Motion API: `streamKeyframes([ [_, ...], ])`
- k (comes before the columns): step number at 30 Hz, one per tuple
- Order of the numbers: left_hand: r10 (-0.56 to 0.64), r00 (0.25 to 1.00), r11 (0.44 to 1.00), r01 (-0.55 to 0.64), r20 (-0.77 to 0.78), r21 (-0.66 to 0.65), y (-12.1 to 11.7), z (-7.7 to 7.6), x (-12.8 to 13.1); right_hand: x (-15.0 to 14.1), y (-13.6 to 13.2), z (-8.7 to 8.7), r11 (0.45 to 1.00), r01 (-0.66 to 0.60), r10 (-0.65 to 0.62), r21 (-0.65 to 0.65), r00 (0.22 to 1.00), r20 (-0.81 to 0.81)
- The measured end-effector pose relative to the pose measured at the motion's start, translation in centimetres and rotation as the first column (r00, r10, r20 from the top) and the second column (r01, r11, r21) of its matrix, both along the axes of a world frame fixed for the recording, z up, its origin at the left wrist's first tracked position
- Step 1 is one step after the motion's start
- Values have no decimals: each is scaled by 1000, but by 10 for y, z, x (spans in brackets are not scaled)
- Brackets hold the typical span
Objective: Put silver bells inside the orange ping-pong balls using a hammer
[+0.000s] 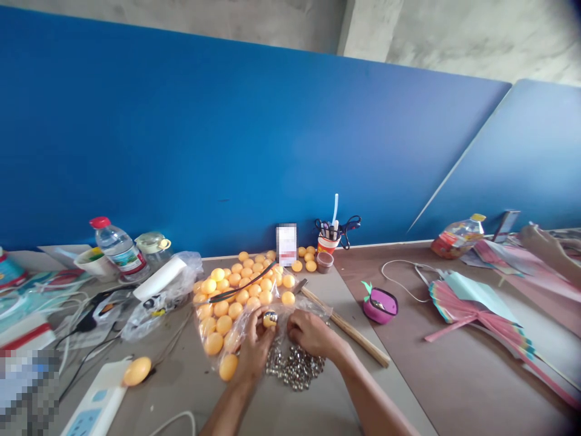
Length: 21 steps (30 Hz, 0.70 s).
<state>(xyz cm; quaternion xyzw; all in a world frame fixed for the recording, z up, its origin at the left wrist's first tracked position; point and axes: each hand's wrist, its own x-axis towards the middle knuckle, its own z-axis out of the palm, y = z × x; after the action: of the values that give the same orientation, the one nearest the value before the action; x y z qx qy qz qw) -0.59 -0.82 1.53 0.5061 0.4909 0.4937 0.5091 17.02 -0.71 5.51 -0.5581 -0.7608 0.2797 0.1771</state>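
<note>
My left hand (255, 350) is closed, its fingertips pinching a small orange ball (270, 318) just in front of a large heap of orange balls (240, 287). Close beside it, my right hand (309, 333) is curled with fingers bent next to that ball, over a clear plastic bag; what it grips is hidden. Below both hands lies a pile of small silver metal bells (295, 366). A wooden stick (347, 329) runs diagonally to the right of my right hand.
A water bottle (118, 247), cups, cables and a power strip (93, 409) crowd the left. A loose orange ball (137, 370) rests there. A cup with scissors (331, 236), a pink pouch (380, 304) and paper fans (476, 315) lie right. Another person's hand (542, 242) is far right.
</note>
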Motion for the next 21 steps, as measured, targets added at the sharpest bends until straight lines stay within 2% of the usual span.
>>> streamKeyframes([
  [3,-3,999,1000,4,38,-13,0,-2,1,4,2,1,1000,-1,0,-9,993,-117],
  [8,-3,997,1000,5,83,-24,1,-6,2,5,2,-2,994,25,-41,-102,988,-150],
  [15,-21,991,1000,22,133,-8,1,-4,5,7,5,-4,990,88,-114,-109,958,-262],
  [18,-27,991,1000,28,133,-7,1,-2,6,7,4,-5,971,66,-142,-228,931,-337],
  [21,-15,993,1000,15,119,-1,1,-1,7,4,2,-2,926,18,-202,-376,868,-454],
])
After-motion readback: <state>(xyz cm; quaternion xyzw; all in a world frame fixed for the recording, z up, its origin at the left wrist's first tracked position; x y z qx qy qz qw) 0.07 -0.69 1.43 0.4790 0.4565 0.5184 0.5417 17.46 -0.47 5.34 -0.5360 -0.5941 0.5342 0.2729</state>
